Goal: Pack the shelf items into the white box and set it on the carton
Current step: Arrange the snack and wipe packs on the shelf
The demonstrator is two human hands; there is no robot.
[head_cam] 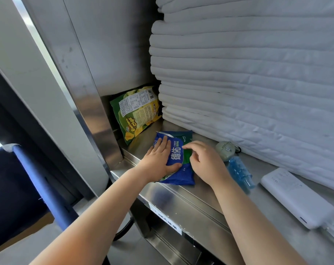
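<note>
A blue and green wipes pack (178, 173) lies flat on the steel shelf (204, 190). My left hand (159, 159) grips its left side, fingers laid over the top and thumb across the front face. My right hand (205, 161) rests on the pack's right side with curled fingers, pinching its green part. A green banana chips bag (137, 111) leans in the back left corner of the shelf. To the right lie a pale green round case (225, 151), a blue bottle (239, 173) and a white power bank (298, 197). The white box and the carton are out of view.
A tall stack of folded white quilts (248, 73) fills the right side of the shelf, just behind the small items. A steel upright (97, 119) bounds the shelf on the left. A blue fabric cart edge (40, 180) stands lower left.
</note>
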